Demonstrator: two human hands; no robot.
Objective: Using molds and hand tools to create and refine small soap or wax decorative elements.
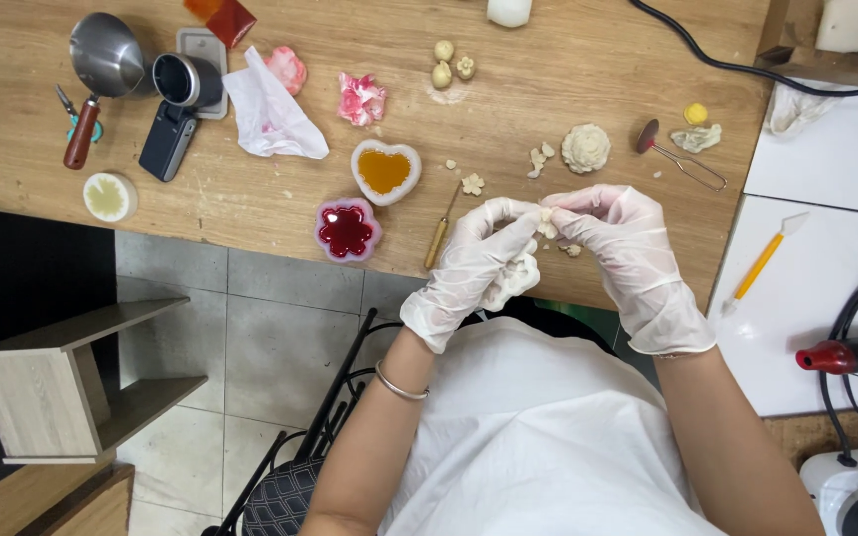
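left hand [479, 260], right hand [620, 243], pinching cream piece [547, 226], possibly wax

You're sitting at a small craft workbench, the sort used for hand-moulding wax or soap flowers. The wooden tabletop [568, 60] is strewn with cream flower pieces [585, 148], a heart-shaped mould [385, 171] of amber liquid, a flower-shaped mould [347, 230] of red liquid and a metal melting pot [104, 58]. A tiled floor [250, 328] lies below.
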